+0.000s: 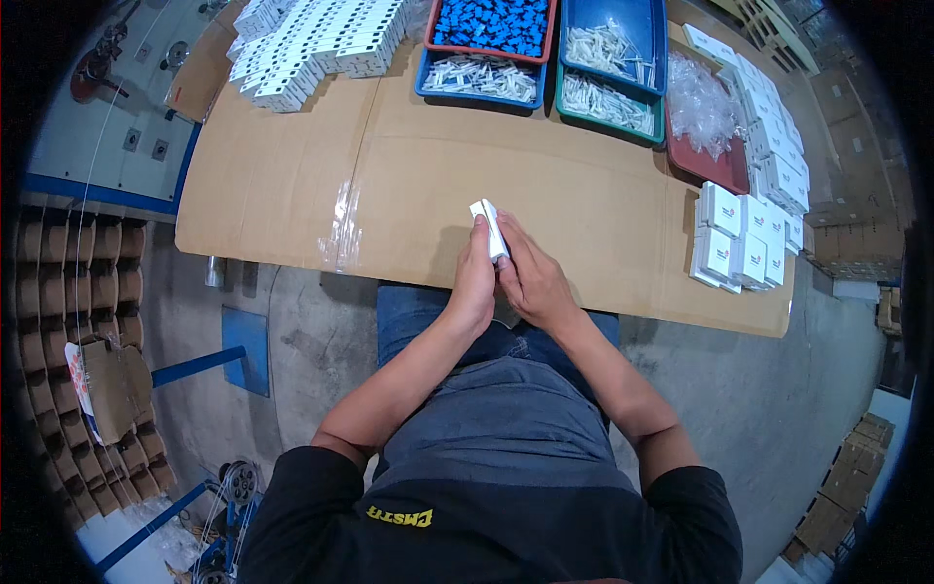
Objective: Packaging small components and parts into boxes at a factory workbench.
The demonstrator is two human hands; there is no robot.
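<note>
Just over the near edge of the cardboard-covered table, my two hands meet around a small white square casing [494, 237], seen edge-on with a narrow seam along its top. My left hand [473, 284] presses its left side, and my right hand [539, 283] closes on it from the right. Fingers and palms hide much of the casing, so I cannot tell whether its two parts are fully joined. White square casings [718, 232] with a small printed mark stand stacked at the table's right.
Many white casings with dark slots [331, 49] stand at the far left. Along the far side are a red tray of blue parts [491, 27], blue and green trays [611, 127] of slim white parts, and a red tray [702, 167] of clear plastic bags. Brown cardboard [272, 195] covers the table.
</note>
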